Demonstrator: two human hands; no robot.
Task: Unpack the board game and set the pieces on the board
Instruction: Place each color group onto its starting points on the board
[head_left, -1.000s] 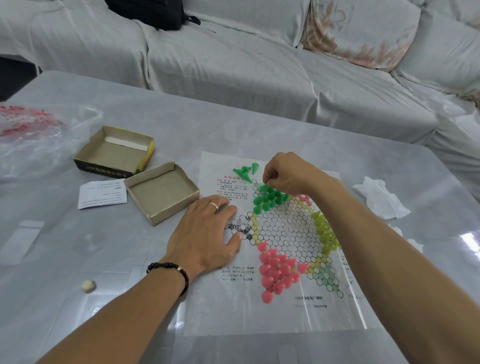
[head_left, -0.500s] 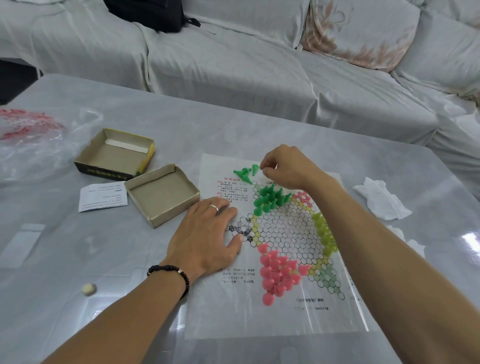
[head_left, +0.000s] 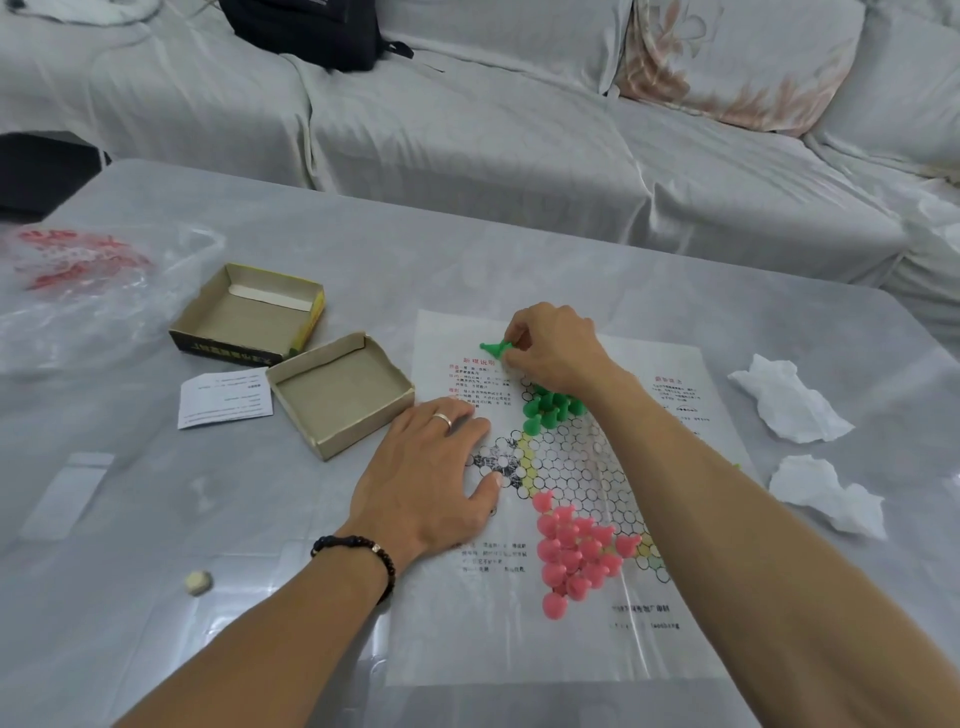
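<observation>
My left hand (head_left: 434, 475) lies flat with fingers spread on the paper board (head_left: 566, 467) to stop it sliding; my right hand (head_left: 550, 348) pinches a loose green piece (head_left: 494, 348), bound, I judge, for the green cluster (head_left: 550, 408) just beneath that wrist.

A grey, glossy table (head_left: 571, 260) fills the foreground, catching pale light near its right edge. Behind its far edge runs a long sofa (head_left: 467, 156) under a white cover, with a floral cushion (head_left: 727, 67) toward the right and a black bag (head_left: 311, 26) at the left.
</observation>
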